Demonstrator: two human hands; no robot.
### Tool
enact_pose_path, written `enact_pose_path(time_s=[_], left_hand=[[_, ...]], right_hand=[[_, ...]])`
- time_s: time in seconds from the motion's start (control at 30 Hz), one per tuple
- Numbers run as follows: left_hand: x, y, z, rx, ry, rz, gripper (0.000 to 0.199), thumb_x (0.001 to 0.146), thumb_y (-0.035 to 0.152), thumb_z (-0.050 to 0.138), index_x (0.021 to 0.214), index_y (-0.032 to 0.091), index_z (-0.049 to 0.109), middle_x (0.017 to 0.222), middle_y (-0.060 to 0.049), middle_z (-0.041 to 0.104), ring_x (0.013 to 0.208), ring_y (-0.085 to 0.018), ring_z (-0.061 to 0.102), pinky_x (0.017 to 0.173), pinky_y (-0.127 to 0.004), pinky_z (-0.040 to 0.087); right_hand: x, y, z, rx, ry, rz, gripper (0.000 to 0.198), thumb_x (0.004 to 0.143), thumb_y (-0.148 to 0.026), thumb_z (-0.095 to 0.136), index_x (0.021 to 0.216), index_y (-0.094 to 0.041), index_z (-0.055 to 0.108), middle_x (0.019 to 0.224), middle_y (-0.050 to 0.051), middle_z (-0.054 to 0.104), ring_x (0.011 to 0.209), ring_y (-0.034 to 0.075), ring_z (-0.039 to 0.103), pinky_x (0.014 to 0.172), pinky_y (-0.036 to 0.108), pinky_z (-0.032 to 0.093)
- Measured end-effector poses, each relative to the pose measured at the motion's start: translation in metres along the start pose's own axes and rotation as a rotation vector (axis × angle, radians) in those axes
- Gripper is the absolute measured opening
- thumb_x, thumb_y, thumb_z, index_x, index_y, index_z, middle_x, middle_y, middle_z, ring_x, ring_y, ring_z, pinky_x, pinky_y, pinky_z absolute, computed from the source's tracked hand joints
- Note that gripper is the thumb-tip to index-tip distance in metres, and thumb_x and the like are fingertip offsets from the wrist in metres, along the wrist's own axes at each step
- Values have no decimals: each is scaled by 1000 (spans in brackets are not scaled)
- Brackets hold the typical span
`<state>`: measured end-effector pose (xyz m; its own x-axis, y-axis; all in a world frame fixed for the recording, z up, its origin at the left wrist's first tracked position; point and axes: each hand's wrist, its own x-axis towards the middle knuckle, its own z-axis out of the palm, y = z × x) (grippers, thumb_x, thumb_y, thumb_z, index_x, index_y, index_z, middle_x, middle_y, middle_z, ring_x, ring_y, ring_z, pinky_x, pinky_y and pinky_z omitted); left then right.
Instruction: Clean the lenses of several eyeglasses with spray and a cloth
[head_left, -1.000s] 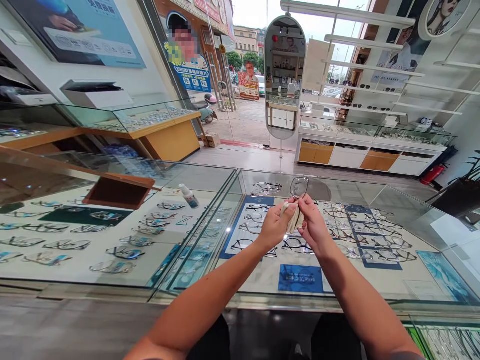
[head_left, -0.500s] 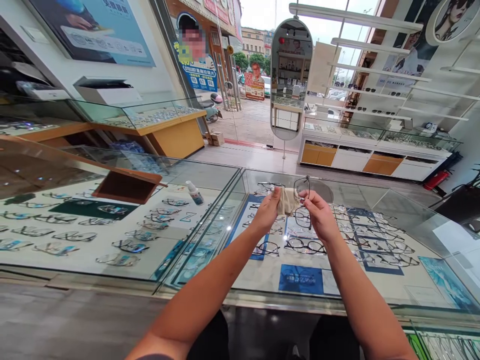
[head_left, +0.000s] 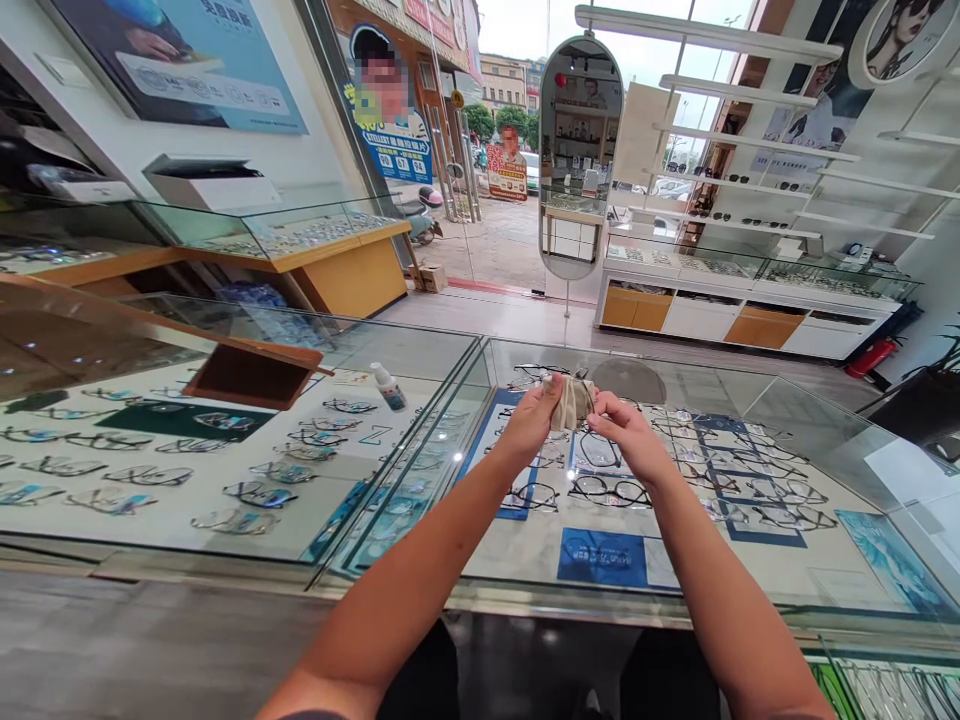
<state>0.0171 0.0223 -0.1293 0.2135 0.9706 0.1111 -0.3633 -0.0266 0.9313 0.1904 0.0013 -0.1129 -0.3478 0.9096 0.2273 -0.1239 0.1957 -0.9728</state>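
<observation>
Your left hand grips the pale cloth – pressed, it seems, around one lens of the glasses – while your right hand pinches their frame above the glass bench. Wiping looks under way but unfinished: the glasses aren't set down, and you can't tell here how clean either lens is.
</observation>
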Motion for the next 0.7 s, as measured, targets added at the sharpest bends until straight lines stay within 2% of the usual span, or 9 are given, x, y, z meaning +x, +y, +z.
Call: enact_pose_path(time_s=[0.17, 0.3, 0.43, 0.57, 0.7], left_hand=[[0, -1, -3, 13, -52, -1, 81, 74, 89, 70, 97, 11, 80, 81, -10, 77, 79, -22, 73, 75, -31, 56], [2, -4, -6, 11, -23, 2, 73, 68, 83, 80, 87, 12, 79, 78, -7, 75, 68, -16, 66, 68, -28, 53], [3, -3, -7, -36, -25, -16, 69, 60, 75, 91, 87, 12, 79, 76, -5, 75, 71, -17, 68, 70, -27, 53], [2, 2, -6, -64, -86, -21, 61, 60, 63, 97, 89, 13, 78, 75, -4, 74, 75, -17, 69, 73, -28, 54], [-1, 3, -4, -76, -108, -9, 57, 58, 51, 102, 94, 14, 77, 81, -3, 74, 72, -15, 66, 70, -25, 51]], right_hand=[[0, 0, 2, 22, -21, 14, 45, 78, -58, 83, 71, -24, 55, 85, -1, 48, 84, 18, 45, 84, 33, 38], [1, 1, 2, 74, -24, 9, 48, 75, -61, 84, 70, -24, 55, 80, -2, 47, 79, 17, 42, 80, 32, 37], [1, 1, 2, 94, 4, -2, 46, 75, -60, 84, 70, -23, 58, 81, -1, 50, 79, 17, 42, 79, 32, 37], [1, 0, 2, 109, 33, 1, 46, 73, -59, 85, 67, -23, 57, 80, -1, 50, 77, 17, 42, 77, 32, 36], [1, 1, 3, 117, 44, 15, 47, 72, -59, 85, 66, -23, 55, 78, -1, 50, 76, 17, 40, 76, 32, 36]])
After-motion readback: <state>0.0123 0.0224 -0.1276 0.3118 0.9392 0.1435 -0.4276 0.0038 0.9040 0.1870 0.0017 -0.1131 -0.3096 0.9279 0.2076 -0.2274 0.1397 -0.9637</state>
